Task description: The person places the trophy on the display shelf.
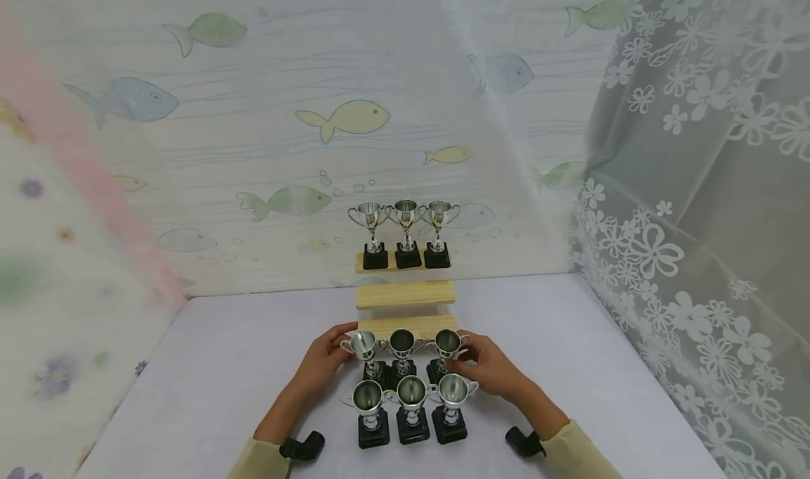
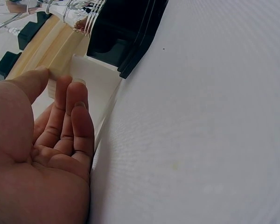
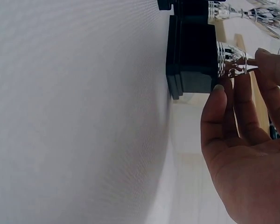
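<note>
My right hand holds a small silver trophy cup by its stem, at the right end of the rear row on the table. In the right wrist view, thumb and fingers close round the stem, just above the black base. My left hand is at the left end of the lowest wooden step, beside the row's left trophy. Its fingers extend loosely, with fingertips right at the step's end in the left wrist view. A middle trophy stands between the hands.
Three more trophies stand in a front row, the middle one nearest my body. Behind, the top wooden step carries three others, above a middle step. A fish-patterned curtain hangs behind the white table; flowered lace hangs right.
</note>
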The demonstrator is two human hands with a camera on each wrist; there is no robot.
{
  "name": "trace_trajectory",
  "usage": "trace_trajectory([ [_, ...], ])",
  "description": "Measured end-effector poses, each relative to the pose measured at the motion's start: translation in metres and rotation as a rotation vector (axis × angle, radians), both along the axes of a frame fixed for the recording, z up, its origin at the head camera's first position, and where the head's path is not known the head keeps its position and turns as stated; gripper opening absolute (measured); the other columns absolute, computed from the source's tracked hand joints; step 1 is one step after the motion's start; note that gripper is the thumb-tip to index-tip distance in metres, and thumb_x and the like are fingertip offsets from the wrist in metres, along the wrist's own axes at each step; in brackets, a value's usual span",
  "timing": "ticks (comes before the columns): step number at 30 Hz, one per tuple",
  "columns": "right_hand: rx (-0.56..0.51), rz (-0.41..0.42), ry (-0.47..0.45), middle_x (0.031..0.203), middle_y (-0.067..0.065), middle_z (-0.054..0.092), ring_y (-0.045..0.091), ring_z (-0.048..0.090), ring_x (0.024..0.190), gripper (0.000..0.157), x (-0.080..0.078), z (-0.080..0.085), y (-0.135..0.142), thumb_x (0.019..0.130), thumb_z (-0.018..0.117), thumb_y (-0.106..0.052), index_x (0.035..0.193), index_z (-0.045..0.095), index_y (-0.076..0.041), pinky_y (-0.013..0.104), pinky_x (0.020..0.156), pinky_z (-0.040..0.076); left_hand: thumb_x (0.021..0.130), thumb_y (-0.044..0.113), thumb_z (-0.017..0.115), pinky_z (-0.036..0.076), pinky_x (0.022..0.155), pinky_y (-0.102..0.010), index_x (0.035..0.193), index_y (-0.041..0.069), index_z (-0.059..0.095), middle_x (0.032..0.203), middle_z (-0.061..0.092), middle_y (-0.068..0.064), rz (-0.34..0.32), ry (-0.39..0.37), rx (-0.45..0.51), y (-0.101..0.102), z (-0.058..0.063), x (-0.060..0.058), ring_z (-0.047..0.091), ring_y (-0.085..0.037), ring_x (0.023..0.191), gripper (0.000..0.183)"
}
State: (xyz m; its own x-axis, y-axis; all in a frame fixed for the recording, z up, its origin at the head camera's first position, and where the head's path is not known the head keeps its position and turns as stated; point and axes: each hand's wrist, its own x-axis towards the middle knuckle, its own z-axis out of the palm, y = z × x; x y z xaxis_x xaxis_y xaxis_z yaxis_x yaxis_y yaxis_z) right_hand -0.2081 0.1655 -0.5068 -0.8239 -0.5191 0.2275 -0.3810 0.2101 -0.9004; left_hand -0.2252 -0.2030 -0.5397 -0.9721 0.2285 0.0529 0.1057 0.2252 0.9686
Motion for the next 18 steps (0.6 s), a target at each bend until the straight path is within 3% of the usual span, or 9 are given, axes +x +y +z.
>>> trace_trajectory([
  [8,0.007,-0.003,-0.002,0.113,0.007,0.072,0.005,0.067,0.104,0.021,0.000,0.001,0.002,0.098,0.074,-0.006,0.119,0.074,-0.007,0.036,0.092,0.059,0.104,0.002,0.061,0.060,0.086,-0.028,0.152,0.000,0.052,0.106,0.074,-0.012,-0.002,0.006,-0.012,0.000,0.003,0.002,0.072,-0.014,0.091,0.049],
  [18,0.012,-0.028,-0.012,0.115,0.009,0.073,0.015,0.070,0.105,0.025,0.001,0.004,0.011,0.097,0.074,-0.004,0.122,0.073,-0.004,0.033,0.093,0.058,0.105,0.002,0.060,0.059,0.085,-0.027,0.151,0.001,0.053,0.106,0.075,-0.012,0.015,-0.010,-0.021,0.000,0.005,0.003,0.072,-0.013,0.091,0.047],
])
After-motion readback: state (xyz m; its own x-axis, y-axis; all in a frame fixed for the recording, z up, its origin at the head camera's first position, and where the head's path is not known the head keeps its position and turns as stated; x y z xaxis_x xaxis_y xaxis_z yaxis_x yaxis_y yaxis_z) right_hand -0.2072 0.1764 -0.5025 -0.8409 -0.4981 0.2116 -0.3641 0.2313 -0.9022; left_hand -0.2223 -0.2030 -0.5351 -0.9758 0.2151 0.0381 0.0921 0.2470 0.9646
